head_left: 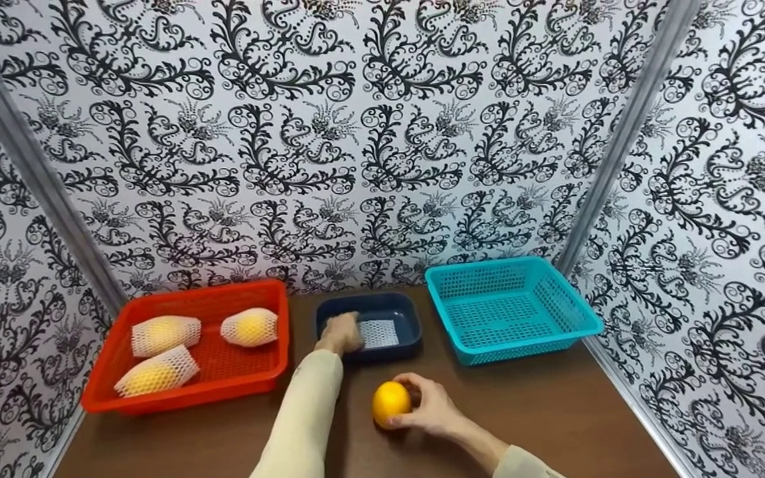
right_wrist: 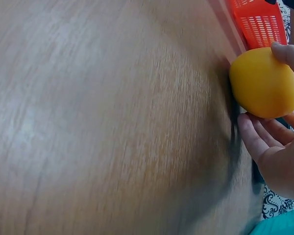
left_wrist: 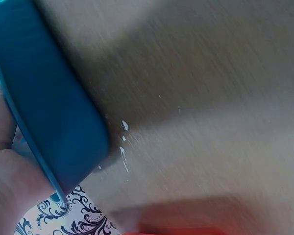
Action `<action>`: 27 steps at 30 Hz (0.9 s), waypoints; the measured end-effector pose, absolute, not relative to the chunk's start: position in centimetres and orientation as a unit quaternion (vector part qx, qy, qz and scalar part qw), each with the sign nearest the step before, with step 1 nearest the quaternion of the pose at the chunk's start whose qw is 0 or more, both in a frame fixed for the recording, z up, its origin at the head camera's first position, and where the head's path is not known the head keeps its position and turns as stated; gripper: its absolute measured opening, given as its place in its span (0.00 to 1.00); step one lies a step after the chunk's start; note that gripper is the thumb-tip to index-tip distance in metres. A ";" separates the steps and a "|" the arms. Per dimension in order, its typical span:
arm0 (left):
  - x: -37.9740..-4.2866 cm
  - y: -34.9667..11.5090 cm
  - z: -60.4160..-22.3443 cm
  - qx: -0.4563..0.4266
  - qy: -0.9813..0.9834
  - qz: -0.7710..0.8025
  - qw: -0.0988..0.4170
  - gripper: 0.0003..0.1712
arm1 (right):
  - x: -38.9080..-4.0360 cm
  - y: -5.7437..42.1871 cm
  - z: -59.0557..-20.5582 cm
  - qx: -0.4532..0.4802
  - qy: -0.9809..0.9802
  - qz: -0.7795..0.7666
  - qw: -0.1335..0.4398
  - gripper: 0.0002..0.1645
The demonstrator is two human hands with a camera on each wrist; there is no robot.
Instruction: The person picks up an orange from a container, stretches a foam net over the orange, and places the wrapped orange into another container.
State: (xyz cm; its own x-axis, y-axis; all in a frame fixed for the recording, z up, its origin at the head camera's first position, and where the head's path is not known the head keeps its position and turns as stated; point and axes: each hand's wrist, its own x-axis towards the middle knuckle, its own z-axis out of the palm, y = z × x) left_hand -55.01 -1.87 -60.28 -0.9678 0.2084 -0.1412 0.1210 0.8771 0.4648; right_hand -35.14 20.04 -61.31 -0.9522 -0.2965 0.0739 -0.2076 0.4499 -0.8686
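Observation:
My right hand (head_left: pixel 432 405) holds a round, yellow-orange orange (head_left: pixel 391 404) between thumb and fingers at the front middle of the table. In the right wrist view the thumb lies on one side of the orange (right_wrist: pixel 262 83) and the fingers on the other. Whether it touches the tabletop I cannot tell. My left hand (head_left: pixel 344 332) reaches into a dark blue tray (head_left: pixel 411 318), beside a white foam net (head_left: pixel 379 333) on its bottom. The left fingertips are hidden in the head view; the left wrist view shows the hand (left_wrist: pixel 10 161) over the tray's rim.
On the left stands a red basket (head_left: pixel 223 385) with three yellow fruits (head_left: pixel 250 327) in white foam nets. A turquoise basket (head_left: pixel 515 318) with nothing in it stands to the right. Patterned walls (head_left: pixel 382 133) close in the brown table (head_left: pixel 555 425) at the back and sides.

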 end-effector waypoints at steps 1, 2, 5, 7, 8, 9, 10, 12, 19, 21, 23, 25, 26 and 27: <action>-54.5 -1.8 -60.2 0.086 0.965 0.234 0.086 0.38 | -34.9 20.0 -61.4 -0.146 0.850 -0.505 0.046 0.42; -54.0 -1.7 -60.1 0.086 0.965 0.237 0.074 0.34 | -34.7 20.0 -61.4 -0.144 0.848 -0.507 0.048 0.42; -52.8 -1.6 -59.8 0.093 0.968 0.230 0.026 0.20 | -34.2 19.9 -61.4 -0.142 0.844 -0.515 0.056 0.42; -52.2 -1.6 -59.7 0.096 0.967 0.235 0.004 0.14 | -34.0 19.8 -61.4 -0.142 0.841 -0.518 0.060 0.42; -51.8 -1.6 -59.5 0.097 0.967 0.236 -0.003 0.11 | -33.9 19.7 -61.4 -0.142 0.841 -0.518 0.060 0.42; -51.6 -1.7 -59.4 0.098 0.967 0.236 -0.006 0.09 | -33.8 19.7 -61.4 -0.143 0.841 -0.518 0.061 0.42; -51.3 -1.7 -59.1 0.100 0.966 0.240 -0.003 0.08 | -33.8 19.6 -61.5 -0.144 0.842 -0.517 0.061 0.42; -51.1 -1.9 -58.9 0.103 0.964 0.244 0.001 0.06 | -33.8 19.6 -61.5 -0.146 0.846 -0.509 0.057 0.42; -52.2 -2.6 -57.3 0.149 0.952 0.261 -0.054 0.08 | -34.4 19.7 -61.5 -0.154 0.865 -0.476 0.040 0.42; -52.1 -2.8 -56.3 0.160 0.946 0.274 -0.074 0.10 | -34.6 19.7 -61.4 -0.159 0.869 -0.468 0.036 0.42; -51.8 -3.0 -55.1 0.165 0.936 0.299 -0.079 0.11 | -34.7 19.7 -61.3 -0.161 0.873 -0.460 0.035 0.42; -50.9 -3.3 -53.6 0.162 0.930 0.321 -0.080 0.11 | -34.9 19.6 -61.1 -0.161 0.877 -0.451 0.034 0.42; -50.3 -3.4 -52.7 0.156 0.927 0.333 -0.075 0.11 | -34.9 19.6 -61.1 -0.162 0.878 -0.450 0.035 0.42; -49.9 -3.6 -52.4 0.153 0.924 0.342 -0.078 0.10 | -34.9 19.6 -61.0 -0.162 0.878 -0.449 0.038 0.41</action>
State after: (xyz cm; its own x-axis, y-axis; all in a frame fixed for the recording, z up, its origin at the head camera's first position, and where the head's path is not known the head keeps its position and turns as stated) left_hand -49.95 -3.64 -52.36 -0.9412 0.2296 0.2479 0.3357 0.7191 0.6084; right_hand -34.95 19.61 -61.04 -0.9444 -0.3189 0.0799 -0.2512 0.5434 -0.8010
